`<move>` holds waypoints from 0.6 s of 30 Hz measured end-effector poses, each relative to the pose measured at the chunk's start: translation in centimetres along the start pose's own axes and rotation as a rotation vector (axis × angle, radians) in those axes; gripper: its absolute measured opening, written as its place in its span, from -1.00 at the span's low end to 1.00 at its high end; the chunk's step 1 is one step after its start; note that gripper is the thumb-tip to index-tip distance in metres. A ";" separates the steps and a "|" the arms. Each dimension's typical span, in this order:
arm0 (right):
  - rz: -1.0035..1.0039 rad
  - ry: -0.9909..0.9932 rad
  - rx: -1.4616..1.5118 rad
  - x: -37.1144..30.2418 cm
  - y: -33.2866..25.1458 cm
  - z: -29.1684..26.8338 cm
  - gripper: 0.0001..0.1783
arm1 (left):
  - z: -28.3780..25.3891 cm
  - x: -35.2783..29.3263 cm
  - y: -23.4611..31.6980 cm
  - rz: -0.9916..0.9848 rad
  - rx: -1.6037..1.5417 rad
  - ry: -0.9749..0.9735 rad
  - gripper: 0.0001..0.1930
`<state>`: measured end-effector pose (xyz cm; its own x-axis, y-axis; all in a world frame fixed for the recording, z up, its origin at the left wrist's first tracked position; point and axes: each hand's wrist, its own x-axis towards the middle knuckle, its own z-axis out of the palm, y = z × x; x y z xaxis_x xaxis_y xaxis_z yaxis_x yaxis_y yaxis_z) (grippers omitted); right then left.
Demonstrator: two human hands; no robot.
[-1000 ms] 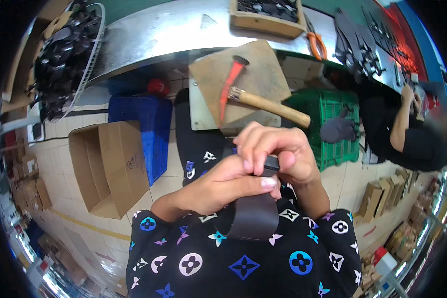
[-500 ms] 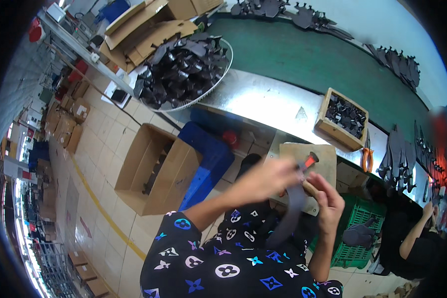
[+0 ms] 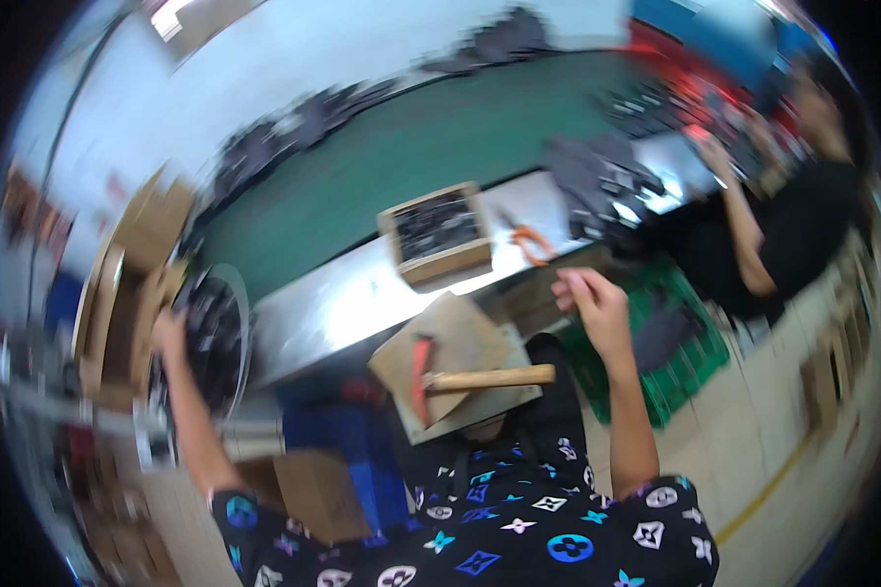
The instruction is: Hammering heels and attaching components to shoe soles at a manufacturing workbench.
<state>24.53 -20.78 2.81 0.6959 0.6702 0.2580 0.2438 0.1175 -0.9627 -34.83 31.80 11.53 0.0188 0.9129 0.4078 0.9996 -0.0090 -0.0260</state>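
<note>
My left hand (image 3: 169, 335) reaches out to the far left, at the round wire basket (image 3: 246, 338) heaped with dark plastic parts (image 3: 211, 318). Its fingers are smeared by motion, so its grip cannot be made out. Raised at the right, my right hand (image 3: 599, 305) has loosely curled fingers, slightly apart, with nothing visible in them. Between my arms lies a hammer (image 3: 489, 378), its head red and its handle wooden, across a tan pad (image 3: 460, 338) on a pale board (image 3: 519, 399). Orange-handled pliers (image 3: 531, 245) rest on the metal bench edge near my right hand.
A wooden box (image 3: 439, 235) of small dark pieces sits beside the green belt (image 3: 362, 176). At right stands a green crate (image 3: 646, 386) with dark flat parts. Cartons (image 3: 323, 494) and a blue stool-like object (image 3: 372, 460) are lower left. A person (image 3: 803, 215) works far right.
The view has turned. My hands, previously together over the pad with a dark curved part, are now wide apart: left at the basket, right raised. The part has left my hands; the hammer lies alone.
</note>
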 end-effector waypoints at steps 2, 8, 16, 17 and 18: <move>-0.108 0.178 -0.082 3.5 1.4 -2.5 -0.74 | -3.5 1.9 -5.8 0.007 0.080 0.010 -0.36; -0.308 0.195 -0.967 13.1 7.1 -12.5 -0.59 | -5.4 -3.6 11.3 -0.020 0.252 0.103 -0.37; -0.219 0.346 -0.450 21.1 0.3 -7.1 -0.70 | -16.7 -18.9 24.7 0.542 -0.078 0.379 -0.46; -0.080 0.276 -0.055 20.5 -1.8 -5.4 -0.73 | -17.2 -20.3 26.9 0.601 -0.136 0.366 -0.44; 0.053 0.173 0.362 19.9 -4.3 -1.9 -0.76 | -18.5 -22.2 28.0 0.659 -0.236 0.323 -0.37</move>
<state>38.62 -9.36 12.28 0.8120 0.5528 0.1872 -0.0279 0.3572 -0.9336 -6.84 3.71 18.64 0.5803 0.5251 0.6225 0.7572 -0.6293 -0.1749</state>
